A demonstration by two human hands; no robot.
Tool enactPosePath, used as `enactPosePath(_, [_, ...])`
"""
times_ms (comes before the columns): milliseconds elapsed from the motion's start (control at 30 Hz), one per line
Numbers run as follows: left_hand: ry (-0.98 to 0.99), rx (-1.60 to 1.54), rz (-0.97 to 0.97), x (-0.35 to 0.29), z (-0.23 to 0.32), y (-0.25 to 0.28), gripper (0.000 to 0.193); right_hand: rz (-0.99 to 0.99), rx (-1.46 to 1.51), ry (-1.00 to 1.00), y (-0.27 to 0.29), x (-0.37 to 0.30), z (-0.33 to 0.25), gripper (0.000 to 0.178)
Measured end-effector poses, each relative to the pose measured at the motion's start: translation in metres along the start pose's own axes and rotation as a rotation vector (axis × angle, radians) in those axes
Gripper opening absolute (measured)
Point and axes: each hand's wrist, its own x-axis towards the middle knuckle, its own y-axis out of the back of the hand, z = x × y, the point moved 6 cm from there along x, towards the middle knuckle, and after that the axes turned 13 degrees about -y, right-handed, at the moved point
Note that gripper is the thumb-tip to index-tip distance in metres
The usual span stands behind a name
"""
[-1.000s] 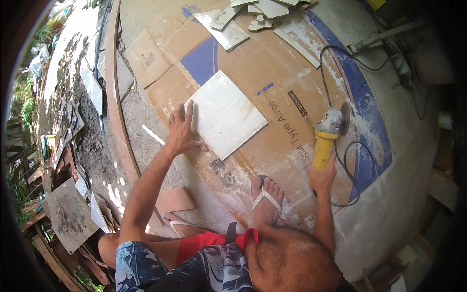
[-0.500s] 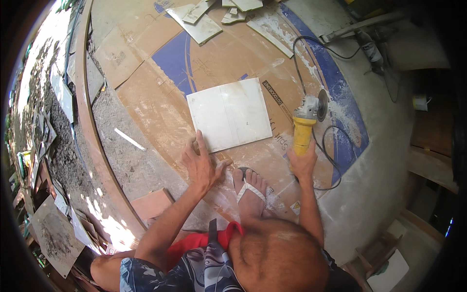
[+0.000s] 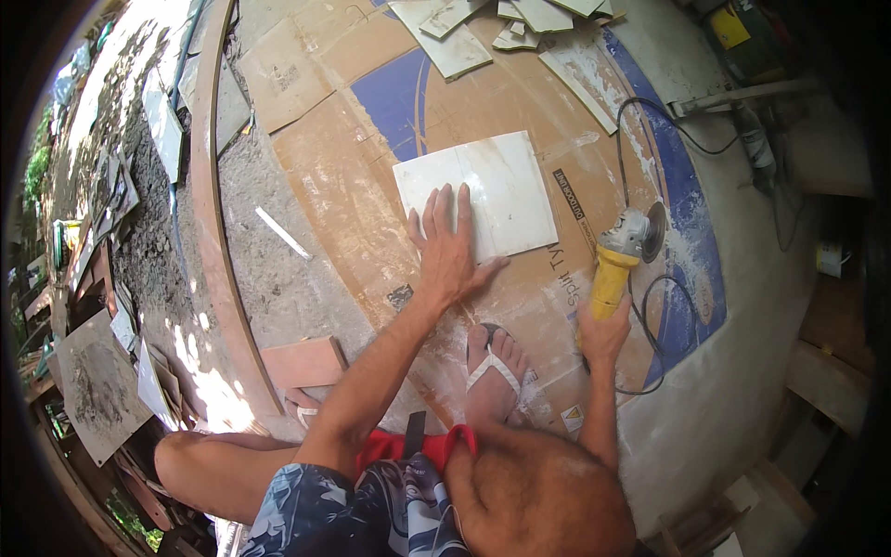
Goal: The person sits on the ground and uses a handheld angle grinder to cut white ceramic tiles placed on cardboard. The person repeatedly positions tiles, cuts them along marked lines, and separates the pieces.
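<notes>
A white rectangular tile [image 3: 515, 190] lies flat on a spread-out cardboard sheet [image 3: 348, 237] in front of me. My left hand [image 3: 449, 251] rests on the tile's near left part, fingers stretched out and spread, with the thumb along its near edge. To the right, my right hand [image 3: 603, 330] is wrapped round the yellow body of an angle grinder [image 3: 613, 274]. The grinder's dark disc [image 3: 654, 232] points away from me and stands apart from the tile. Whether the disc is spinning I cannot tell.
Broken tile pieces [image 3: 450, 46] lie at the far edge of the cardboard. The grinder's black cord [image 3: 682, 343] loops on the right. A long wooden strip [image 3: 212, 204] runs down the left, near a reddish tile piece [image 3: 304, 362]. My sandalled foot [image 3: 494, 371] stands close to the tile.
My left hand has moved forward from the tile's near corner onto its surface. My right hand still holds the grinder. The whole view has shifted, so things appear farther right.
</notes>
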Motion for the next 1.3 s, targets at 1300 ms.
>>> enactPosePath(1300, [0.369, -0.774, 0.254, 0.122, -0.068, 0.029, 0.068, -0.44, -0.062, 0.22, -0.147, 0.037, -0.226, 0.061])
